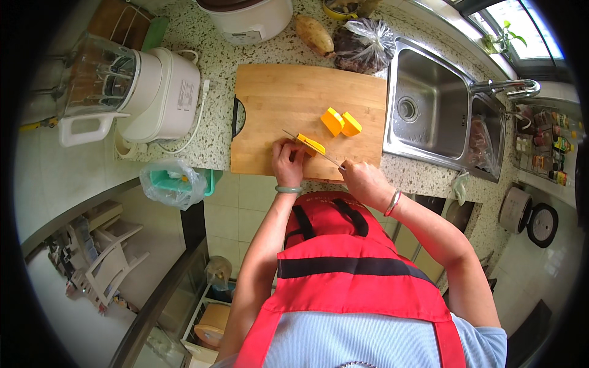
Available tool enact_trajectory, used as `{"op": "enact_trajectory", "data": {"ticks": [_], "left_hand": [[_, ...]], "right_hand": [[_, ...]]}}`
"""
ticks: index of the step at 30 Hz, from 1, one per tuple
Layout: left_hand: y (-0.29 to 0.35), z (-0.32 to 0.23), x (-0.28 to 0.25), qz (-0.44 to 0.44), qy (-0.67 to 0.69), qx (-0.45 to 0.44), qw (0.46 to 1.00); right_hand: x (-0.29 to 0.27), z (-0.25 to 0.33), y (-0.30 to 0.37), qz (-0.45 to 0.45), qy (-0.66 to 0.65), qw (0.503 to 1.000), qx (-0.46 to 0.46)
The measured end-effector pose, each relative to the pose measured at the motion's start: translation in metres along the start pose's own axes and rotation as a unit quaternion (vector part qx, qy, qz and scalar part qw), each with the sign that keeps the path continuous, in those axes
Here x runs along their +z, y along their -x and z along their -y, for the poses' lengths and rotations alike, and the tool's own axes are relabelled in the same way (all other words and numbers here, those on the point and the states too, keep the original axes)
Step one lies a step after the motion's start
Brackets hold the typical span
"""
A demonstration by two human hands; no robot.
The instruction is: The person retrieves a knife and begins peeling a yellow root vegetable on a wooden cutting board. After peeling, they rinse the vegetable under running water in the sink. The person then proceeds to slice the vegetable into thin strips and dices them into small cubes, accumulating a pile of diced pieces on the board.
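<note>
A wooden cutting board [282, 92] lies on the speckled counter in front of me. Near its front edge, my left hand [288, 164] has its bent fingers closed on an orange-yellow pumpkin piece [313, 144]. My right hand [367, 184] grips a kitchen knife [333, 161] by its handle, which the fingers mostly cover. The thin blade slants across the board up toward the left, right against the piece; how deep it has gone in cannot be told. Two thick pumpkin chunks [332, 121] [351, 124] rest side by side just beyond, to the right.
Right of the board is a steel sink [429, 98] with a faucet [506, 88]. Behind the board are a tuber [314, 35], a tied plastic bag [366, 46] and a white cooker [248, 21]. A blender [156, 95] stands left, above a bag-lined green bin [175, 183].
</note>
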State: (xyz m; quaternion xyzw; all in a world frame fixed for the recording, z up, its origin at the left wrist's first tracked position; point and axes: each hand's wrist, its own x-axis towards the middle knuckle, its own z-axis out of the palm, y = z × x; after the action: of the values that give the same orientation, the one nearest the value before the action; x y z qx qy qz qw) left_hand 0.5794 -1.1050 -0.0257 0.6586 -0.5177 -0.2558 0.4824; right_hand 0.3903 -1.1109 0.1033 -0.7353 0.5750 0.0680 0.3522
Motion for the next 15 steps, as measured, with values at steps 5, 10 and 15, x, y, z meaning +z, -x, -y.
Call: {"op": "enact_trajectory", "data": {"ticks": [5, 10, 15], "left_hand": [[-0.001, -0.004, -0.001, 0.004, -0.013, 0.007, 1.0], [-0.003, -0.005, -0.001, 0.001, 0.002, 0.022, 1.0], [-0.002, 0.0, -0.001, 0.008, -0.002, 0.028, 1.0]], "right_hand": [[-0.002, 0.003, -0.008, 0.01, 0.003, 1.0, 0.004], [-0.001, 0.008, -0.015, 0.018, 0.006, 1.0, 0.024], [0.032, -0.014, -0.022, -0.011, 0.012, 1.0, 0.0]]}}
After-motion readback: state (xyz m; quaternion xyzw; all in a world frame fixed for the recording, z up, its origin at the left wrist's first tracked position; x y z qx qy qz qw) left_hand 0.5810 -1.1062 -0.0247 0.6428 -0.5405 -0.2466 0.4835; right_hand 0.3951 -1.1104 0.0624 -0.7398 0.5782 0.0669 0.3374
